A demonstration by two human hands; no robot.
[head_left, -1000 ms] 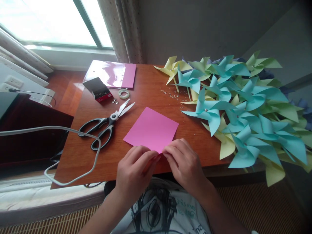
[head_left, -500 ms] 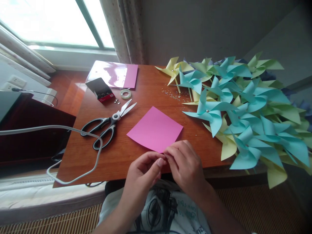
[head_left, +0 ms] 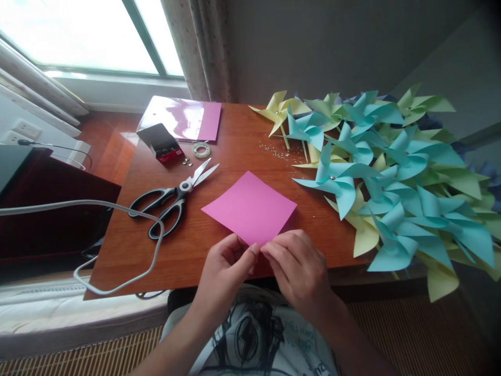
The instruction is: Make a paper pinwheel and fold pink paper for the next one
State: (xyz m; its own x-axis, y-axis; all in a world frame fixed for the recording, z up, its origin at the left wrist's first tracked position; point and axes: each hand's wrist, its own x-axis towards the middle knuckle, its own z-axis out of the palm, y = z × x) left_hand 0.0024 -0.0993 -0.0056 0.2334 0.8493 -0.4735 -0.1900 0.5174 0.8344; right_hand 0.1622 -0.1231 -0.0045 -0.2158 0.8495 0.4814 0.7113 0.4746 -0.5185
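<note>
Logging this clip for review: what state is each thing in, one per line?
pink paper square: flat on the table, near corner pinched by both hands
left hand: fingers closed on the paper's corner
right hand: fingers closed on the same corner
scissors: blades slightly open, lying flat
small box: open
tape roll: lying flat
pinwheels: folded, piled at the right
pink sheet stack: flat, glossy

On your shirt [head_left: 270, 339] there's small print beside the dark drawing, too blurred and upside down to read, and the little red box [head_left: 162, 143] shows no legible label.
</note>
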